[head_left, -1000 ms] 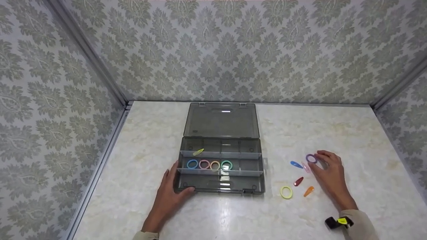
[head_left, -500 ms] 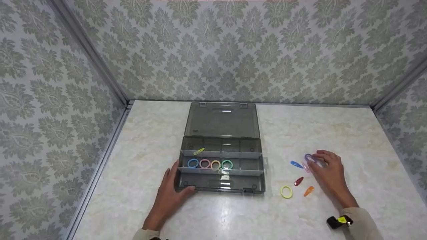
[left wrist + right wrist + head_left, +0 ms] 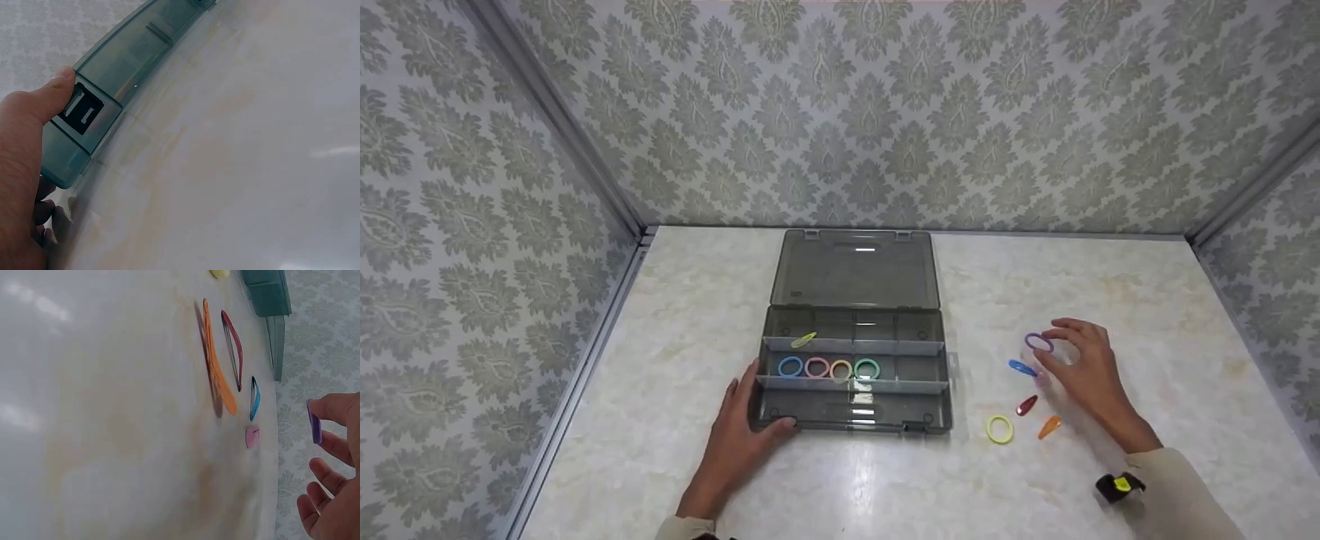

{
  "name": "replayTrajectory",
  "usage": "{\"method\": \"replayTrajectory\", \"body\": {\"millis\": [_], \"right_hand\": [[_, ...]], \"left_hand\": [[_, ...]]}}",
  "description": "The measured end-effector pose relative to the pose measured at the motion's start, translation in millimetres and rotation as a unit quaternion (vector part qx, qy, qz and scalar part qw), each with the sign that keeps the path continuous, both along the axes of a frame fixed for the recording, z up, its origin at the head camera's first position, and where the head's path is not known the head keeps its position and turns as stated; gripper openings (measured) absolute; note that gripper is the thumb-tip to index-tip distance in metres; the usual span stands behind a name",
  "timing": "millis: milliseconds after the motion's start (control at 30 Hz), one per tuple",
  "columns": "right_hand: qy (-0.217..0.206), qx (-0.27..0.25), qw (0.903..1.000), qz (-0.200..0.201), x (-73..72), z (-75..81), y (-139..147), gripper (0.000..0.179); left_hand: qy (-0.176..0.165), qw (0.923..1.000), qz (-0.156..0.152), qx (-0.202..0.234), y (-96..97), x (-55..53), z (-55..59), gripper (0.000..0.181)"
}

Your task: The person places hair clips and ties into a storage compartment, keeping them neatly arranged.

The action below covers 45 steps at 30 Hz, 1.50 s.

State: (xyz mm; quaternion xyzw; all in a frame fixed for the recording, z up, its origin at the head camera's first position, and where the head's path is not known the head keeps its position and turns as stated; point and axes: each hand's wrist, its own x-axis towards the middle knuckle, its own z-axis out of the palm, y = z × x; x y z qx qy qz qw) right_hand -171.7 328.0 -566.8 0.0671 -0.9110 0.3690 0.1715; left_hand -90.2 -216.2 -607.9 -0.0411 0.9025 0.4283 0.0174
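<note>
A purple hair tie (image 3: 1039, 343) is pinched between the thumb and index finger of my right hand (image 3: 1091, 375), held up off the table in the right wrist view. Close below lie a blue snap hair clip (image 3: 1022, 367) and a pink clip (image 3: 252, 437), partly hidden in the head view. My left hand (image 3: 739, 442) grips the near left corner of a grey see-through compartment box (image 3: 855, 409), thumb by the latch (image 3: 82, 108). Blue (image 3: 790, 367), pink (image 3: 817, 367), orange (image 3: 841, 370) and green (image 3: 867, 369) hair ties sit in its middle row. A yellow clip (image 3: 803, 340) leans at the back divider.
The box's lid (image 3: 855, 270) lies folded back towards the wall. Right of the box, a red clip (image 3: 1027, 405), an orange clip (image 3: 1049, 427) and a yellow hair tie (image 3: 1000, 429) lie on the marbled table (image 3: 915, 495). Patterned panels (image 3: 870, 112) enclose the table.
My right hand has lifted the purple hair tie from beside the pink clip and moved it slightly left and away from me. The left hand stays at the box corner.
</note>
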Motion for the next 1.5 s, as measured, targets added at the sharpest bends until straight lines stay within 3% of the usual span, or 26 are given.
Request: {"method": "replayTrajectory", "body": {"millis": [233, 633, 1000, 1267, 1500], "right_hand": [[-0.008, 0.015, 0.9990, 0.040, -2.2, 9.2, -22.8, 0.024], [0.013, 0.026, 0.9947, 0.098, -3.8, 14.6, -50.2, 0.024], [0.072, 0.032, 0.9781, 0.193, -6.0, 21.4, -80.0, 0.025], [0.043, 0.034, 0.9727, 0.226, -8.0, 27.8, -102.1, 0.023], [0.057, 0.045, 0.9626, 0.261, -13.0, 25.6, -121.3, 0.021]], "left_hand": [[-0.012, 0.9999, 0.005, -0.006, 1.2, -1.4, 0.8, 0.117], [-0.007, 0.9999, 0.001, -0.009, 0.1, 0.3, 0.4, 0.115], [0.003, 1.0000, -0.001, -0.007, -0.5, 1.6, -1.0, 0.112], [0.002, 0.9999, 0.000, -0.010, 0.4, 1.0, -1.0, 0.113], [0.004, 1.0000, -0.001, -0.008, -0.4, 1.7, -0.9, 0.112]]}}
